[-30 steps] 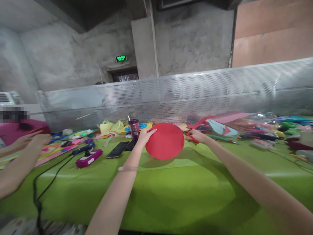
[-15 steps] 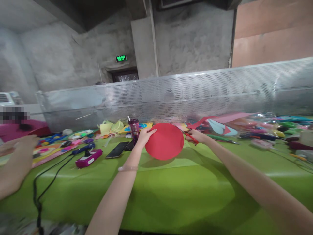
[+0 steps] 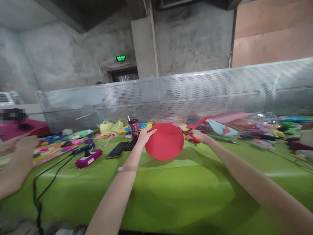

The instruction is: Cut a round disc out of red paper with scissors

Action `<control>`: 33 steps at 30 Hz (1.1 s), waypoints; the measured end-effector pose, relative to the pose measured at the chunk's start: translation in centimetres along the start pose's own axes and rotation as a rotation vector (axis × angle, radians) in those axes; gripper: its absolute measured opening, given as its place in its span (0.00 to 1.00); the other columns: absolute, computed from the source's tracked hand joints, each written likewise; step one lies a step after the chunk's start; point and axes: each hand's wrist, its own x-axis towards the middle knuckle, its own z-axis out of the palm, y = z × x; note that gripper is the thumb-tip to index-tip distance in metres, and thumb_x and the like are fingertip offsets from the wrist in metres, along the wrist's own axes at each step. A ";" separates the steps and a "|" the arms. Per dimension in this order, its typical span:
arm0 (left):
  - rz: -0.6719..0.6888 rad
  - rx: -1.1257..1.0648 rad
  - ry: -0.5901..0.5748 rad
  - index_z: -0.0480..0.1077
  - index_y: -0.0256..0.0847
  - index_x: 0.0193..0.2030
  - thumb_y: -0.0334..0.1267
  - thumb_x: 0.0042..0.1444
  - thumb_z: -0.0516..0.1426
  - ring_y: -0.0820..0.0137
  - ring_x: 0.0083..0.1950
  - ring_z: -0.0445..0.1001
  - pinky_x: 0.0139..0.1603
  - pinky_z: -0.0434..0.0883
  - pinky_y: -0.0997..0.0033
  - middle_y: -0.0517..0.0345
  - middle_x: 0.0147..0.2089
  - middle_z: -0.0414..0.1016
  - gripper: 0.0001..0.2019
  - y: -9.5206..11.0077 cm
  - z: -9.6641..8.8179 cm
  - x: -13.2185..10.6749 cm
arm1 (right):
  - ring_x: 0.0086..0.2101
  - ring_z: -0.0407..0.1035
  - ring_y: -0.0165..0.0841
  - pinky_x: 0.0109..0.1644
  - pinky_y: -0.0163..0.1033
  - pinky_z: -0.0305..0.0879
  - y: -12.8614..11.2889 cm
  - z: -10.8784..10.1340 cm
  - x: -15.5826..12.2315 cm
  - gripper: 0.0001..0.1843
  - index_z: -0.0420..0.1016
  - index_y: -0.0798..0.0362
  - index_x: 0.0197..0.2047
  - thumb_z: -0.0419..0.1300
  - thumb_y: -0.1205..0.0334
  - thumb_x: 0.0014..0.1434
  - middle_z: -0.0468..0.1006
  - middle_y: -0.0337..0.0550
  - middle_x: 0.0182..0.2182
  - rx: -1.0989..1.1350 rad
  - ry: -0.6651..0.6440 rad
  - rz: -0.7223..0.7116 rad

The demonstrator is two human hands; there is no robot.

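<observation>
A round sheet of red paper (image 3: 165, 142) is held up over the green table. My left hand (image 3: 145, 137) pinches its left edge, with the thumb on the front face. My right hand (image 3: 196, 137) is closed around the red handles of a pair of scissors (image 3: 193, 137). Their blades point up and left, close by the circle's right edge; whether they touch the paper I cannot tell. Below the circle, a light green sheet (image 3: 171, 163) lies on the table.
Left of my arm are a dark phone (image 3: 117, 150), a purple cup with a straw (image 3: 134, 130) and a purple power strip (image 3: 88, 158) with black cables. Paper scraps (image 3: 221, 127) and bagged craft supplies lie rightward. Another person's arm (image 3: 21, 163) reaches in at far left.
The scissor blades look a little more spread by the circle's right edge. My left hand and the red circle stay almost still. The other person's hand at far left has shifted slightly.
</observation>
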 end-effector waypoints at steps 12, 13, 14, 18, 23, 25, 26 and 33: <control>-0.004 0.035 0.020 0.74 0.37 0.39 0.45 0.44 0.61 0.62 0.38 0.74 0.40 0.70 0.65 0.51 0.36 0.77 0.17 -0.4 -0.1 0.5 | 0.11 0.55 0.24 0.13 0.30 0.56 -0.3 0.2 -0.2 0.10 0.63 0.54 0.14 0.56 0.64 0.42 0.61 0.35 0.08 0.016 -0.002 0.018; -0.001 0.041 0.022 0.74 0.37 0.39 0.45 0.44 0.61 0.62 0.38 0.74 0.40 0.69 0.65 0.51 0.36 0.77 0.17 -0.3 -0.1 0.4 | 0.11 0.55 0.24 0.13 0.30 0.56 -0.4 0.2 -0.2 0.10 0.62 0.54 0.14 0.56 0.64 0.42 0.61 0.35 0.08 0.016 -0.006 0.014; 0.002 0.045 0.023 0.74 0.37 0.39 0.45 0.44 0.61 0.62 0.38 0.74 0.40 0.69 0.65 0.51 0.36 0.77 0.17 -0.2 -0.1 0.4 | 0.11 0.55 0.24 0.13 0.30 0.56 -0.4 0.2 -0.2 0.10 0.62 0.54 0.14 0.56 0.63 0.42 0.61 0.35 0.08 0.016 -0.008 0.013; -0.006 0.044 0.024 0.74 0.37 0.38 0.45 0.44 0.61 0.62 0.37 0.74 0.40 0.70 0.66 0.51 0.36 0.77 0.17 -0.1 -0.1 0.4 | 0.11 0.54 0.24 0.13 0.30 0.56 -0.4 0.2 -0.2 0.10 0.62 0.54 0.14 0.56 0.63 0.42 0.61 0.35 0.08 0.000 0.001 0.020; -0.010 0.035 0.030 0.74 0.37 0.38 0.45 0.44 0.61 0.63 0.37 0.74 0.38 0.70 0.66 0.52 0.35 0.77 0.16 0.0 -0.1 0.2 | 0.11 0.55 0.24 0.13 0.30 0.56 -0.4 0.2 -0.3 0.10 0.62 0.54 0.14 0.56 0.63 0.42 0.61 0.34 0.08 -0.002 -0.006 0.004; -0.003 0.025 0.027 0.74 0.37 0.38 0.45 0.44 0.61 0.63 0.37 0.74 0.39 0.70 0.66 0.52 0.35 0.77 0.16 0.0 0.0 0.2 | 0.11 0.55 0.24 0.13 0.30 0.57 -0.4 0.2 -0.3 0.10 0.62 0.54 0.14 0.57 0.62 0.42 0.61 0.34 0.08 0.005 -0.007 -0.006; -0.002 0.017 0.024 0.74 0.37 0.38 0.44 0.44 0.61 0.63 0.37 0.74 0.39 0.70 0.66 0.52 0.35 0.77 0.16 0.0 0.0 0.2 | 0.11 0.55 0.24 0.13 0.30 0.57 -0.3 0.2 -0.2 0.10 0.62 0.54 0.14 0.57 0.62 0.42 0.61 0.34 0.08 0.007 -0.008 -0.009; 0.000 0.048 0.041 0.74 0.37 0.38 0.44 0.44 0.61 0.63 0.37 0.74 0.40 0.69 0.66 0.52 0.35 0.77 0.16 -0.3 -0.1 0.5 | 0.11 0.56 0.24 0.13 0.29 0.56 -0.2 0.2 -0.2 0.11 0.62 0.54 0.15 0.57 0.61 0.43 0.62 0.34 0.09 -0.013 -0.004 -0.004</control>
